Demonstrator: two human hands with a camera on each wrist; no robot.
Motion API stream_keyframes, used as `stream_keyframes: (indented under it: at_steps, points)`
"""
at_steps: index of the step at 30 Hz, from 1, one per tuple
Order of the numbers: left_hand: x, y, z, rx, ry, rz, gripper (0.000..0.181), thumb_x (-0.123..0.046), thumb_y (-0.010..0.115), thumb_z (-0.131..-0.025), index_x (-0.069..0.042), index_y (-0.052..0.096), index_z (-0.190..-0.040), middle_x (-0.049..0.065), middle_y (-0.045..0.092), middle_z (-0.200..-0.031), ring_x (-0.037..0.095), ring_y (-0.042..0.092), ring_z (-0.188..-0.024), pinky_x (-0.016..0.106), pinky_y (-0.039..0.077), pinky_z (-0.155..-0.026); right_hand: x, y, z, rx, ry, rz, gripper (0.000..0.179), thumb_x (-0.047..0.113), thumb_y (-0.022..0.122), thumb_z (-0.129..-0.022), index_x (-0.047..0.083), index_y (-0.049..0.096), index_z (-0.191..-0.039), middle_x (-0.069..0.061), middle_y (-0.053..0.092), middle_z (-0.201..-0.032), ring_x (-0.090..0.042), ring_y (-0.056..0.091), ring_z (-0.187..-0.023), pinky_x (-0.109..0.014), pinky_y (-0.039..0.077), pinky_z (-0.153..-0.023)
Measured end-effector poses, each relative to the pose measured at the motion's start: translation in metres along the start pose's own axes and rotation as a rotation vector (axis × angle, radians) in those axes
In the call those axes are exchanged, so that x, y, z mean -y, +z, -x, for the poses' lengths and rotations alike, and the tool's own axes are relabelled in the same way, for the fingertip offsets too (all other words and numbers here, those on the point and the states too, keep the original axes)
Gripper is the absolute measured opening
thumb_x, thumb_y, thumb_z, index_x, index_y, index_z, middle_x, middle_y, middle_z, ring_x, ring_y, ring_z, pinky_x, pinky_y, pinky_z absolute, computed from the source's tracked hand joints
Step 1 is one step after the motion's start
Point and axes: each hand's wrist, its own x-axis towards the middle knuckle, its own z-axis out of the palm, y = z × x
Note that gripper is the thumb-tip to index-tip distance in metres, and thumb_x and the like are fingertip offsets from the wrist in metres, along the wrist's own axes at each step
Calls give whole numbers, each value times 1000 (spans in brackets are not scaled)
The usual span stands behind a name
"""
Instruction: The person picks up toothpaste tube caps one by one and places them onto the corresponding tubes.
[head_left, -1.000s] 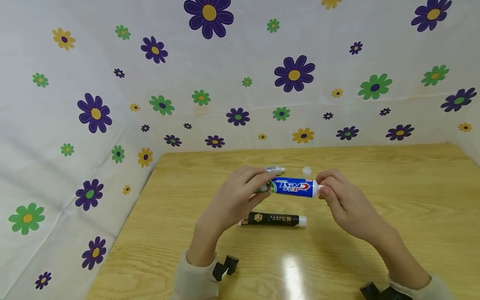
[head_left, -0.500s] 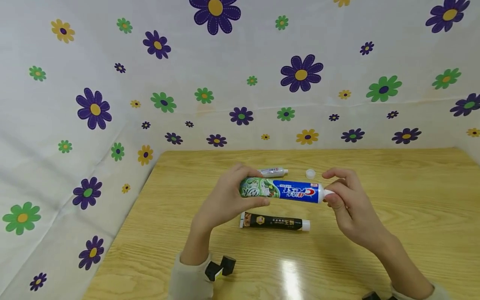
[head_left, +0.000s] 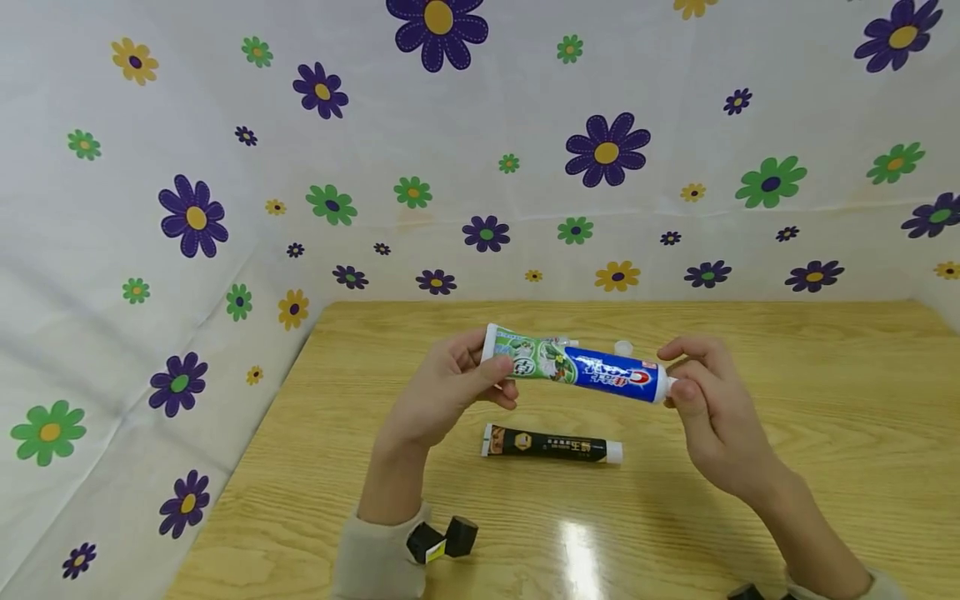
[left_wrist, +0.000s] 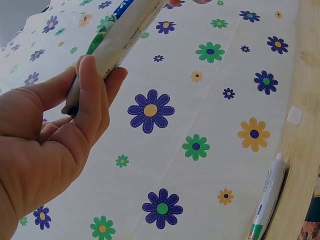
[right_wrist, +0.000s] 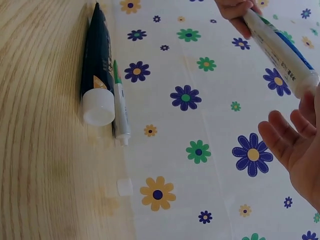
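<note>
Above the wooden table (head_left: 300, 500), the left hand (head_left: 442, 390) pinches the Crest toothpaste tube's (head_left: 596, 372) flat left end, thumb over fingers; the right hand (head_left: 716, 417) pinches its narrow white right tip. Likely light, soft and slick, it should handle best by crimp and shoulder, sparing the squeezable middle.

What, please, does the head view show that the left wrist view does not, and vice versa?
Only the head view: the black toothpaste tube with its white cap, and the whole right hand, pinching the white end of the blue-and-green toothpaste tube.

Only the left wrist view: that second tube's pale back, and the green end of a slim white tube.

Both: the left hand gripping the blue-and-green toothpaste tube, a small round white cap and the light wood-grain table.
</note>
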Motion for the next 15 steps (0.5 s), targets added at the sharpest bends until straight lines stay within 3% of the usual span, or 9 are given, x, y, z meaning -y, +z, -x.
stream_keyframes:
  at_steps: [9,15]
  points:
    - [4,10,-3,-48,79,31,29,-2,59,-98,19,55,-119,9,65,-88,13,65,-71,29,59,-73,2,-1,2,-20,116,-103,29,-7,33,-102,-1,54,-82,0,43,-113,-17,38,-107,-21,35,-84]
    - [4,11,0,-67,126,5,35,1,59,-97,15,55,-129,15,67,-100,14,67,-71,29,59,-72,9,1,2,-28,180,-157,30,-8,31,-101,-1,55,-86,2,44,-111,-17,41,-106,-21,37,-83]
